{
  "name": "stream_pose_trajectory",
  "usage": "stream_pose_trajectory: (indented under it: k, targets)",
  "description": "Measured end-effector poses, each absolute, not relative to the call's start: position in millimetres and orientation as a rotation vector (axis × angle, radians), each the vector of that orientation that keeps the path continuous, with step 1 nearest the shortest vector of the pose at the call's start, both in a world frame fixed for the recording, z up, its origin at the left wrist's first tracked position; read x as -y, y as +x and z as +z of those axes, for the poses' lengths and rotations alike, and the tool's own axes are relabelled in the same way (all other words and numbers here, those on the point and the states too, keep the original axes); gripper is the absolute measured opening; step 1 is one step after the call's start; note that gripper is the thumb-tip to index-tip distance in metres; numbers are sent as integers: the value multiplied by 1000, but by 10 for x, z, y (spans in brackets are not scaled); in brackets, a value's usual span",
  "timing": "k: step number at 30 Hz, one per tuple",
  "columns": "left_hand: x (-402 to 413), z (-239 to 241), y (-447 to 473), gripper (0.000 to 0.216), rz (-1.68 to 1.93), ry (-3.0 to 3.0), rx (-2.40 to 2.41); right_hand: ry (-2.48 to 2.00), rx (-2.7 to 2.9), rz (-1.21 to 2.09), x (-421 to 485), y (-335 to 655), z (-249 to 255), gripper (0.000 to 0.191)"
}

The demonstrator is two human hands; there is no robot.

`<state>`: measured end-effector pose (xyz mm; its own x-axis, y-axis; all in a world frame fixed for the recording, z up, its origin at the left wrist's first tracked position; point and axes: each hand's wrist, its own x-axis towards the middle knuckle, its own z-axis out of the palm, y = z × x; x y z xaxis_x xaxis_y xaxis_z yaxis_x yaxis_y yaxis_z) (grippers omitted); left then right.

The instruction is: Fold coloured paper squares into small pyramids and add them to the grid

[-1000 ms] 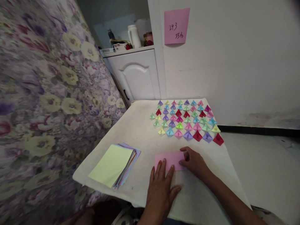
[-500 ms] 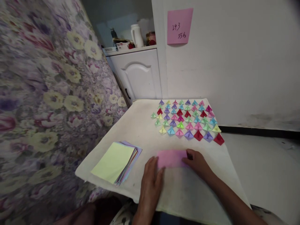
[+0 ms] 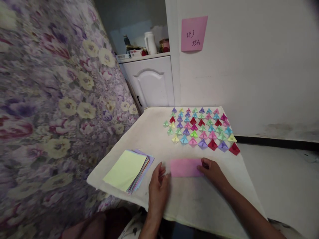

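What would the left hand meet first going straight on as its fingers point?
The left hand would probably meet a pale green folded paper at the left edge of the coloured rows; depth is unclear, and it could brush the rectangular pink paper first.

Bare cream tablecloth (image 3: 152,132) stretches from the stack of colored paper (image 3: 126,169) to the far edge, leaving passage left of the rows of folded paper pieces (image 3: 202,127). A narrower lane runs between them and the pink paper sheet (image 3: 184,167), gripped by the right hand (image 3: 211,170); the left hand (image 3: 157,188) blocks the gap beside the stack.
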<state>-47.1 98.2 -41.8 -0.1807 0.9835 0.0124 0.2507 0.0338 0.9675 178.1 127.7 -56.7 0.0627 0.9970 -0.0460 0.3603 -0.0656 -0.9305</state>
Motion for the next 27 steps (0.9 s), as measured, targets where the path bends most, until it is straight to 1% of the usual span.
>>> stream_pose_trajectory:
  k: [4,8,10,14,20,27]
  targets:
    - [-961,-419,-357,57,1274,1002,-1425,-1441,1241,1196,-1224,1776,-517,22]
    - [-929,-419,-172,57,1350,750,-1197,-1311,1075,1334,-1159,1767,-461,26]
    - [-917,-407,-80,51,1352,677,-1082,-1251,1005,1380,-1137,1767,-444,26]
    - [-901,-353,84,28,1181,622,-876,-1156,900,1460,-1107,1752,-439,25]
    - [-925,-295,305,22,1180,507,-814,-1084,854,1521,-1051,1671,-488,23]
    - [-959,-294,391,21,1195,465,-871,-1089,956,1434,-1013,1659,-452,20]
